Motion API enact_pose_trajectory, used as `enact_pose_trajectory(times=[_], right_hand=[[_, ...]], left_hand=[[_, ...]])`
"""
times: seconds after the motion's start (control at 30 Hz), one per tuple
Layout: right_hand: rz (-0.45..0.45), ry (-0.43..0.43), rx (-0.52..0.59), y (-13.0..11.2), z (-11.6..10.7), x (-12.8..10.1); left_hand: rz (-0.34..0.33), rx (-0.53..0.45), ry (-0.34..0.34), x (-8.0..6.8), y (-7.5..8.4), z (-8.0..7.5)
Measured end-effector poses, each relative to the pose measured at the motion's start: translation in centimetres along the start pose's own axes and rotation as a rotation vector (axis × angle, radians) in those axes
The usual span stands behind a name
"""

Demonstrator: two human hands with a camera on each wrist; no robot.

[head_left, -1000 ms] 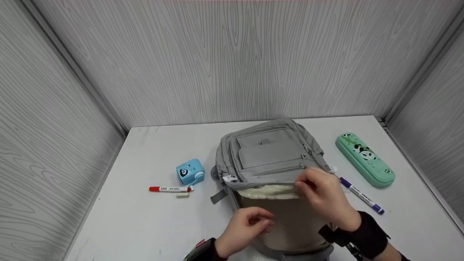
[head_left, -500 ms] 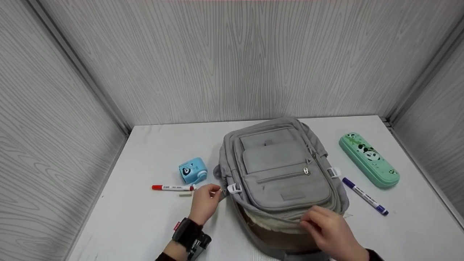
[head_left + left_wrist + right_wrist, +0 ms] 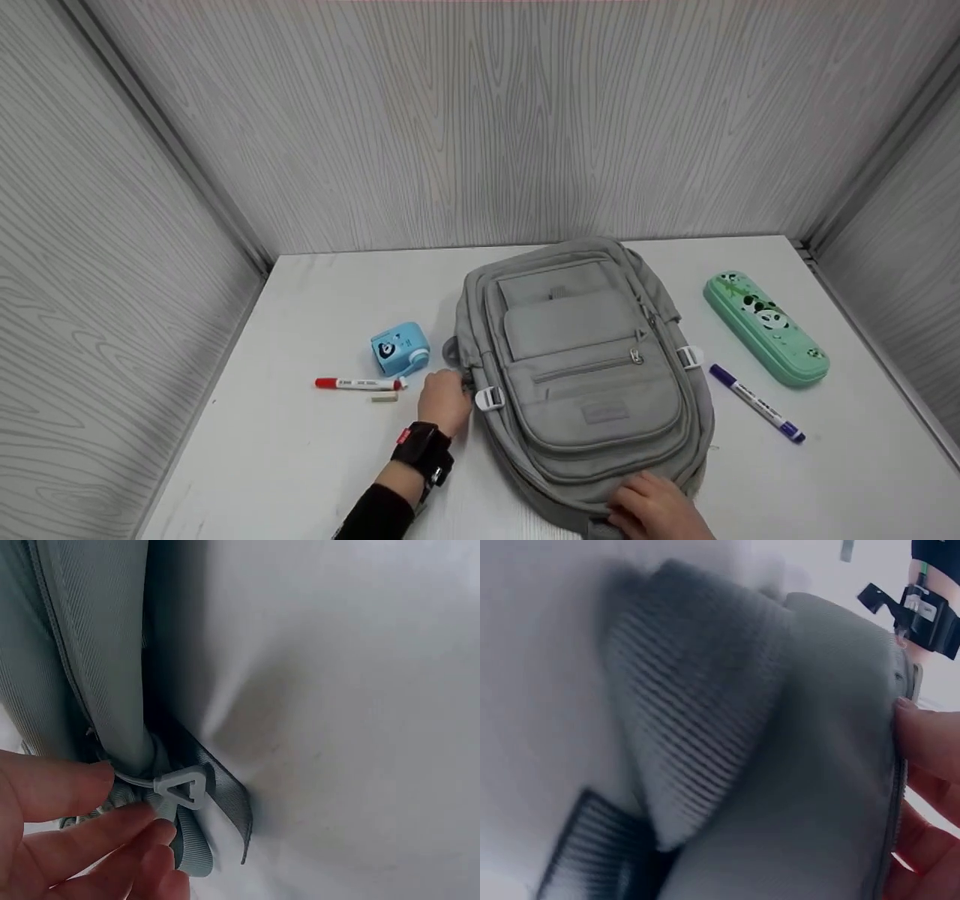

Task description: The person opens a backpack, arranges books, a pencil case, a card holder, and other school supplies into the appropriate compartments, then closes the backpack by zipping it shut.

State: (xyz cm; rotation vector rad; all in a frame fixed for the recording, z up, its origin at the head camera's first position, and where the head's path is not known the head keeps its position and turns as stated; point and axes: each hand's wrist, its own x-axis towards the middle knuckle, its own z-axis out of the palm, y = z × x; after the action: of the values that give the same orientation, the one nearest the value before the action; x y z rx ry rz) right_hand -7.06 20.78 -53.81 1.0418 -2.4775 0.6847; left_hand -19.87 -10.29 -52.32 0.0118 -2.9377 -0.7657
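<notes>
Since a second ago: backpack (image 3: pixel 592 375) flap down and shut over the pale lining, left hand (image 3: pixel 444 400) gone from the near edge out to the pack's left side, right hand (image 3: pixel 652 510) slid back to the near end.

Left hand now at the pack's left flank, fingers (image 3: pixel 67 840) curled in a pinch at a pale triangular zip pull (image 3: pixel 184 786) beside a grey webbing strap (image 3: pixel 225 799). Right hand pressed on the pack's near edge, fingers (image 3: pixel 930 742) bent along the zip line (image 3: pixel 896 787); whether anything is gripped there, cannot tell, the right wrist view being blurred.

Backpack flat on the white table (image 3: pixel 300 465), front pocket up, middle to right of centre. Just left of the left hand: a small pale eraser (image 3: pixel 383 399), a red marker (image 3: pixel 358 384), and a blue sharpener (image 3: pixel 399 349) a little farther. Right of the pack: a purple pen (image 3: pixel 757 403) lying slantwise, and farther right a green panda pencil case (image 3: pixel 765 328). Grey wood-grain walls (image 3: pixel 480 127) on three sides.
</notes>
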Motion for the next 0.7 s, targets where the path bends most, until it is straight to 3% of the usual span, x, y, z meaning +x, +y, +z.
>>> enact_pose_trajectory(times=[0.17,0.3,0.43,0.5,0.6,0.7], right_hand=[[0.039,-0.075,0.041,0.1,-0.3,0.1],[0.017,-0.068,0.036,0.2,-0.3,0.2],[0.008,-0.066,0.025,0.4,-0.3,0.3],[0.018,-0.087,0.031,0.5,-0.4,0.4],[0.028,-0.115,0.043,0.5,-0.5,0.4],[0.027,-0.120,0.060,0.6,-0.5,0.3]], left_hand=[[0.006,0.042,-0.016,0.1,-0.1,0.6],[0.049,0.080,-0.018,-0.1,-0.3,0.9],[0.107,0.140,0.048,0.3,-0.1,0.5],[0.167,0.184,0.127,0.9,0.0,0.0],[0.316,0.268,0.236,2.2,-0.2,-0.6],[0.457,0.371,0.250,3.5,-0.9,-0.8]])
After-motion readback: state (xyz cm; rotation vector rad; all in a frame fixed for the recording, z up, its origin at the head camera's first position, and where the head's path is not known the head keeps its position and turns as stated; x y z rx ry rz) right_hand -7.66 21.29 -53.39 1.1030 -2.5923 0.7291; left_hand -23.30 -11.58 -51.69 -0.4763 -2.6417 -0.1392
